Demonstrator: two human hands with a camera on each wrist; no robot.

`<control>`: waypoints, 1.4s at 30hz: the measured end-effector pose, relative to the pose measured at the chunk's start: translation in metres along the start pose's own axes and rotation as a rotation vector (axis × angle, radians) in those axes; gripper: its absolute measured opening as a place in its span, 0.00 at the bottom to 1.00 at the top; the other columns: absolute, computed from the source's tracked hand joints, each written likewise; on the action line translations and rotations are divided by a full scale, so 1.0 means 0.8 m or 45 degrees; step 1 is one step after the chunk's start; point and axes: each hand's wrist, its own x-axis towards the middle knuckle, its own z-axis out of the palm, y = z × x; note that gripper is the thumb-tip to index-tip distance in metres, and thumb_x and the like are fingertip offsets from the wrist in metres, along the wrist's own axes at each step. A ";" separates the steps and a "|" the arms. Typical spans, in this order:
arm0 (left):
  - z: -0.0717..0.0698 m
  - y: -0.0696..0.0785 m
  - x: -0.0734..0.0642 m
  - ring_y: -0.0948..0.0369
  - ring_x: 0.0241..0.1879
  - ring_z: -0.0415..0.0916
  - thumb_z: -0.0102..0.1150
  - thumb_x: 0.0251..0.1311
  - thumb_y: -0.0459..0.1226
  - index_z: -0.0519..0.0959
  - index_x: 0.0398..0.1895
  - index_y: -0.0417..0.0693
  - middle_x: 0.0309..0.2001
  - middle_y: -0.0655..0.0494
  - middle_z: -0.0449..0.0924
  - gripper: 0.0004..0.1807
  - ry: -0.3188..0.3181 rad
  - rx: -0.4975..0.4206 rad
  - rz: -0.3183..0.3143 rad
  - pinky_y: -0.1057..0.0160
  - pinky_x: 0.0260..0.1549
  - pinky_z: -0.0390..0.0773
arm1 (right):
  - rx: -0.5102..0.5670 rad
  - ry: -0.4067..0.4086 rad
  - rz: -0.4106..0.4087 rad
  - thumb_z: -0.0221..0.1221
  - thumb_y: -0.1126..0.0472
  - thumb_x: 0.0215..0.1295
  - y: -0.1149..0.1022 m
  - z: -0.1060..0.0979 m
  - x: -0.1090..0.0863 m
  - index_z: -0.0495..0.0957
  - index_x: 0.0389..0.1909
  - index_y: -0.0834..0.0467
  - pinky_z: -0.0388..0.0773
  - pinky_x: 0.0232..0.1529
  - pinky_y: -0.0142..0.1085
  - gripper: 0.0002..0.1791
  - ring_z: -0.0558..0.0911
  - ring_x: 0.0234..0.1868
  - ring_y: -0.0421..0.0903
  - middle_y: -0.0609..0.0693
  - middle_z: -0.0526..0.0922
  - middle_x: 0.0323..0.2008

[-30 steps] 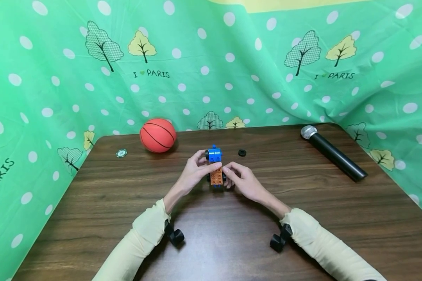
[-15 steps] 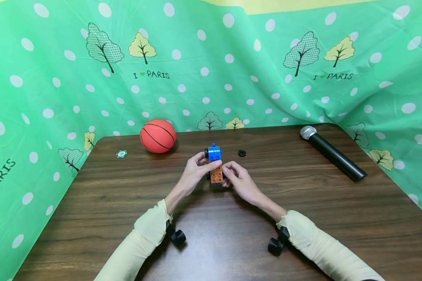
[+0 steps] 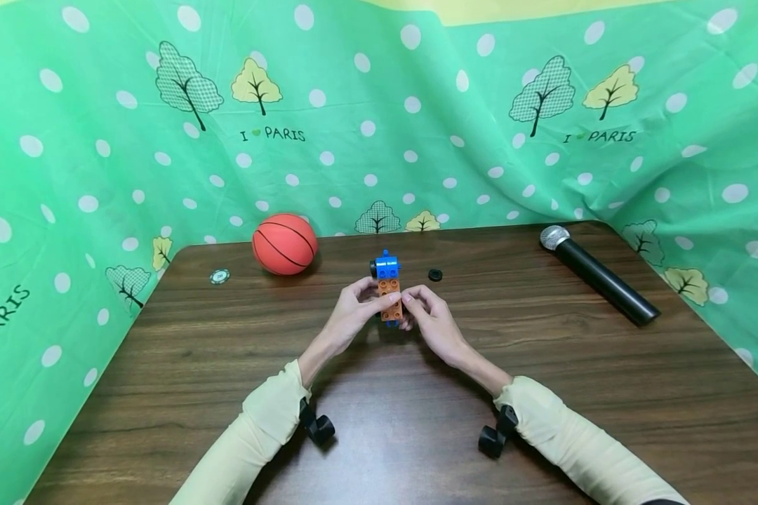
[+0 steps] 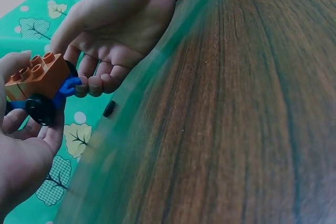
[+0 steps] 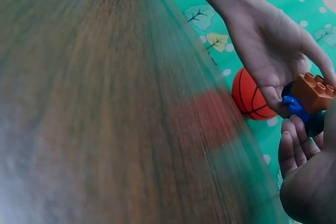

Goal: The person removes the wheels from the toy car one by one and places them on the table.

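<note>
Since 1 second ago, the toy vehicle [image 3: 388,287] has slid away from the person, through the left hand [image 3: 356,310]. Its blue end [image 3: 387,266] now stands further past the fingertips, and its far left wheel [image 3: 373,268] shows clear of them. The left hand's grip pinches the orange block, thumb across the studs and fingers underneath, holding the vehicle above the bench [image 3: 404,435]. The right hand [image 3: 434,319] pinches its right side between thumb and curled fingers; the near right wheel, visible earlier in the head view, is now covered there.

The bench is dark brown with streaky wood grain and a pale sheen near the person. On it rest a red ball [image 3: 285,244], a round chip [image 3: 220,276], 1 loose black wheel [image 3: 435,275] and a black microphone [image 3: 600,277] with a silver head. Around it hangs green cloth [image 3: 341,84] with white dots, trees and "PARIS" lettering.
</note>
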 end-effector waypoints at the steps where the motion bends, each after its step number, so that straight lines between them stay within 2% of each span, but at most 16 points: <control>1: 0.000 0.000 0.000 0.59 0.46 0.81 0.65 0.67 0.33 0.78 0.55 0.31 0.45 0.47 0.82 0.18 0.003 0.010 0.004 0.61 0.50 0.79 | 0.003 0.001 0.002 0.48 0.65 0.82 0.000 0.000 0.000 0.73 0.50 0.73 0.79 0.34 0.35 0.12 0.80 0.28 0.43 0.56 0.82 0.29; 8: 0.000 0.001 0.001 0.59 0.47 0.81 0.66 0.67 0.34 0.78 0.55 0.32 0.46 0.46 0.84 0.18 0.027 0.027 0.009 0.61 0.51 0.79 | 0.025 0.001 0.020 0.46 0.61 0.84 0.000 0.004 0.001 0.73 0.50 0.71 0.79 0.35 0.35 0.15 0.79 0.30 0.44 0.58 0.81 0.32; 14: -0.001 0.002 0.001 0.59 0.46 0.80 0.65 0.68 0.34 0.79 0.53 0.32 0.44 0.48 0.84 0.16 0.034 0.017 0.024 0.62 0.49 0.79 | 0.018 -0.042 0.017 0.42 0.58 0.86 0.001 0.009 0.000 0.72 0.51 0.69 0.77 0.36 0.36 0.17 0.77 0.32 0.46 0.60 0.78 0.35; 19: -0.002 0.001 0.003 0.61 0.44 0.80 0.65 0.68 0.34 0.79 0.51 0.32 0.42 0.50 0.84 0.14 0.032 -0.006 0.040 0.63 0.47 0.79 | -0.027 -0.038 -0.013 0.41 0.58 0.86 0.002 0.011 0.000 0.72 0.49 0.68 0.77 0.35 0.36 0.17 0.77 0.32 0.46 0.57 0.77 0.33; 24: -0.004 0.001 0.003 0.62 0.42 0.81 0.65 0.67 0.33 0.79 0.50 0.32 0.40 0.52 0.84 0.14 0.031 -0.006 0.053 0.64 0.47 0.79 | -0.109 0.009 -0.044 0.43 0.58 0.86 0.002 0.012 -0.001 0.75 0.46 0.67 0.79 0.36 0.37 0.17 0.78 0.31 0.47 0.56 0.78 0.31; 30: -0.004 0.004 0.003 0.62 0.41 0.81 0.65 0.67 0.34 0.80 0.49 0.32 0.40 0.51 0.84 0.14 0.027 0.000 0.061 0.64 0.47 0.80 | -0.257 0.095 -0.102 0.47 0.57 0.85 0.002 0.012 -0.003 0.78 0.44 0.64 0.77 0.35 0.36 0.16 0.79 0.32 0.53 0.55 0.79 0.30; 35: -0.003 0.005 0.002 0.62 0.40 0.81 0.66 0.67 0.35 0.80 0.48 0.33 0.39 0.51 0.85 0.13 0.039 0.016 0.056 0.64 0.45 0.80 | -0.270 0.106 -0.154 0.49 0.60 0.84 0.001 0.013 -0.005 0.78 0.45 0.64 0.78 0.33 0.38 0.13 0.81 0.31 0.56 0.55 0.80 0.29; 42: -0.002 0.008 0.001 0.62 0.39 0.81 0.65 0.66 0.33 0.80 0.47 0.31 0.37 0.51 0.85 0.13 0.021 0.006 0.065 0.65 0.44 0.80 | -0.363 0.121 -0.332 0.51 0.63 0.82 0.007 0.008 -0.006 0.79 0.42 0.62 0.69 0.27 0.33 0.10 0.74 0.24 0.46 0.54 0.77 0.24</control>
